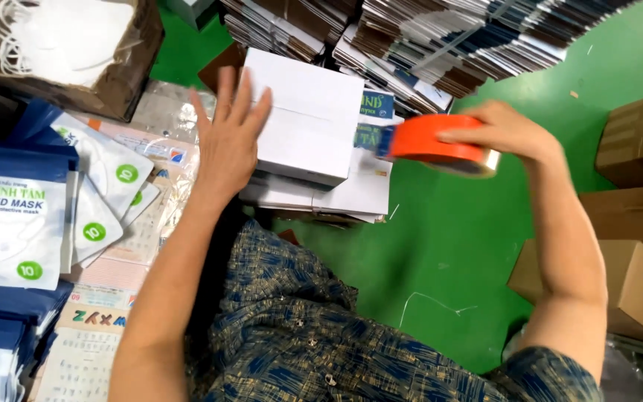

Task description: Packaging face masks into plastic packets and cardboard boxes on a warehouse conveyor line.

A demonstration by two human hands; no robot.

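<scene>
bright even overhead light, soft shadows under box stack; motion blur on right hand [501,132], tape roll [440,145].

Off to the left sat piles of bagged white face masks [16,223] in blue-and-white packets, a brown box of loose masks [61,45] up in the corner, stacks of flat-packed cartons [440,41] along the top, and plain cardboard boxes [638,290] on the green floor [448,253].
</scene>
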